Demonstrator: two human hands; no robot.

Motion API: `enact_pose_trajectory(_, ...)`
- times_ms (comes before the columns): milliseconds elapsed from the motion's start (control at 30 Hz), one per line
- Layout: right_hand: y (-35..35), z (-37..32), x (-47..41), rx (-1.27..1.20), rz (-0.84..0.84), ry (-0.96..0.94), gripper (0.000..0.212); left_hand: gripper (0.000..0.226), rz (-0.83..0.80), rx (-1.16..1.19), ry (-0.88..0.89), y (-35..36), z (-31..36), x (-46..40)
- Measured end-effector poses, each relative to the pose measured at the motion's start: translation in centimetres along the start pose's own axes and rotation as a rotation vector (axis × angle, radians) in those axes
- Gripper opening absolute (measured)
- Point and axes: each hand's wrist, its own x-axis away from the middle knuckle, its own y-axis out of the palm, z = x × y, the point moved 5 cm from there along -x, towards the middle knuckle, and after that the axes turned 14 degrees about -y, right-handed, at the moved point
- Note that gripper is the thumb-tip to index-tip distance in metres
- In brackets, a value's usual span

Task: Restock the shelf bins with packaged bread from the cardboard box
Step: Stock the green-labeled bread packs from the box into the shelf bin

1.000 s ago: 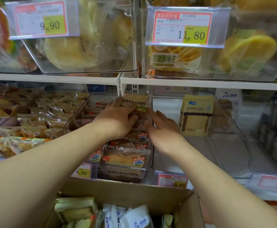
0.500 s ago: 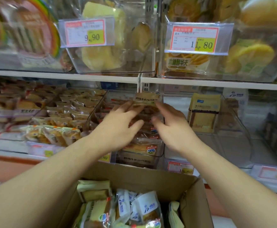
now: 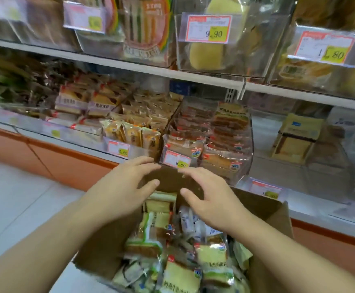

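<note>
Our cardboard box (image 3: 263, 210) sits before the shelf bins (image 3: 248, 132); bread packs (image 3: 180, 273) lie inside it, both our hands (image 3: 119, 193) (image 3: 212, 199) above them.

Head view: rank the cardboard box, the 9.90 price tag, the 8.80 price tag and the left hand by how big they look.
1. cardboard box, easily the largest.
2. left hand, though it is near the camera, which inflates it.
3. 9.90 price tag.
4. 8.80 price tag, smallest.
</note>
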Motion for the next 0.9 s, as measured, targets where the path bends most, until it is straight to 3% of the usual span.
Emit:
enact_pose_trajectory(167,8.6,1.2,-0.1,-0.012,-0.325,0.085,0.060,0.042,-0.145,-0.059,0.041,0.0,-1.5,0.9)
enact_pose_trajectory(333,15.1,4.3,1.3,0.013,-0.492,0.175,0.059,0.040,-0.259,-0.075,0.065,0.9,-2.6,0.1)
enact_pose_trajectory(433,16.5,5.6,1.6,0.026,-0.446,0.186,0.055,0.038,-0.259,-0.049,0.068,0.9,-2.8,-0.8)
enact_pose_trajectory(667,15.6,6.1,1.3,-0.021,-0.250,0.167,0.023,0.034,-0.305,-0.044,0.073,1.4,-2.8,-1.7)
enact_pose_trajectory(900,10.9,4.6,0.0,-0.148,-0.056,0.147,0.023,0.032,-0.297,-0.057,0.018,1.4,-3.6,-2.1)
